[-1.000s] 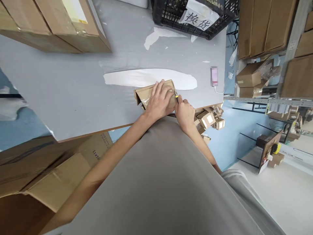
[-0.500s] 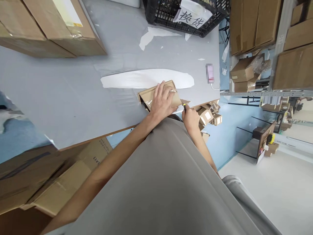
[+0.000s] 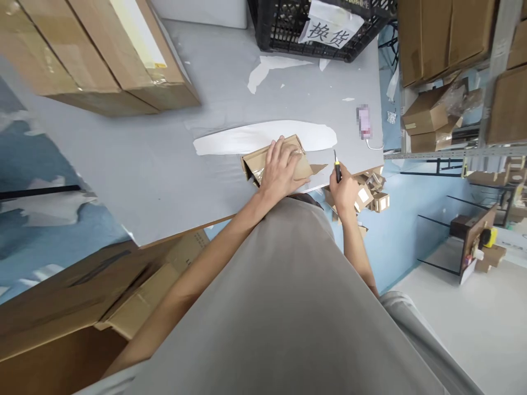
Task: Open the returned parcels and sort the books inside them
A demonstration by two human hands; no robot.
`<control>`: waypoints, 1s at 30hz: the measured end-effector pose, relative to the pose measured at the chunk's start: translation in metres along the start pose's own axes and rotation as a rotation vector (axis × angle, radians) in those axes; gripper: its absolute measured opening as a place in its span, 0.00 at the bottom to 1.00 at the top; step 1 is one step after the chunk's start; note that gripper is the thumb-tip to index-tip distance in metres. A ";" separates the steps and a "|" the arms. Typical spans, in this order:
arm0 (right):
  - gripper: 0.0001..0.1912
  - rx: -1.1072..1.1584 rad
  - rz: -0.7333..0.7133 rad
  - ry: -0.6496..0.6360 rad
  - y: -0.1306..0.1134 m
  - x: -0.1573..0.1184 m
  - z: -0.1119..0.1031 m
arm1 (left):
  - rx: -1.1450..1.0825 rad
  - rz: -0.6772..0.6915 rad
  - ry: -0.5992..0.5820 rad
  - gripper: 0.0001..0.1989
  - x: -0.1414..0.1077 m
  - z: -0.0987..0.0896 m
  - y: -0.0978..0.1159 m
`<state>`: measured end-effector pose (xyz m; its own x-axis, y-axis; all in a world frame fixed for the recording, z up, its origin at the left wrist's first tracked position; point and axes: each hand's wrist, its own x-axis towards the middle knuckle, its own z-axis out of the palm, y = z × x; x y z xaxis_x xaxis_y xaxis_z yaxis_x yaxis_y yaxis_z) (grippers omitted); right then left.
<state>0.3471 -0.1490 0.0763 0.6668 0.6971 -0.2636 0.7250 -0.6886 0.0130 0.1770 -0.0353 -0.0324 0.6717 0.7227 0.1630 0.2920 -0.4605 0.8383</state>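
Observation:
A small cardboard box [image 3: 305,164] with shiny clear tape lies tilted near the table's front edge, a pointed flap sticking out on its right. My left hand [image 3: 280,167] grips it from above, fingers bent over its top and the thumb on the right part. To the right of the box, my right hand [image 3: 345,189] is closed around a utility knife [image 3: 338,171] with a black and yellow handle. The knife's thin blade points away from me and is apart from the box. A long white paper strip [image 3: 263,136] lies flat just behind the box.
Taped cartons [image 3: 123,66] stand at the back left of the grey table [image 3: 156,175]. A black plastic crate [image 3: 284,41] with a paper label is at the back. A phone-like pink object [image 3: 364,122] lies at the right. Small boxes [image 3: 381,202] are heaped beyond the front edge.
My right hand has drawn the knife away from the box's right end, out to the right, and its blade now points up. My left hand stays on the box. The view has shifted slightly.

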 end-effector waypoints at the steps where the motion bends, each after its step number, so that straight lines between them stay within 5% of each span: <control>1: 0.30 -0.003 0.013 -0.002 0.007 0.012 0.005 | 0.010 -0.008 -0.005 0.33 0.001 -0.001 0.000; 6: 0.30 0.004 -0.008 -0.081 0.033 0.080 0.036 | 0.100 -0.105 0.095 0.27 -0.009 -0.015 0.001; 12: 0.31 0.006 -0.034 -0.208 0.056 0.152 0.091 | 0.265 -0.360 0.339 0.33 -0.058 -0.030 0.005; 19: 0.32 0.000 -0.101 -0.259 0.080 0.183 0.144 | 0.350 -0.579 0.483 0.38 -0.074 0.006 0.026; 25: 0.31 0.098 -0.171 -0.284 0.079 0.190 0.144 | 0.417 -0.653 0.547 0.43 -0.060 0.032 0.030; 30: 0.25 0.598 -0.503 -0.300 0.039 0.191 0.127 | 0.365 -0.782 0.578 0.44 -0.047 0.040 0.020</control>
<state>0.4810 -0.0681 -0.0957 0.1527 0.9249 -0.3481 0.6532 -0.3588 -0.6668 0.1785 -0.0997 -0.0440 -0.1949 0.9794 -0.0529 0.7585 0.1847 0.6250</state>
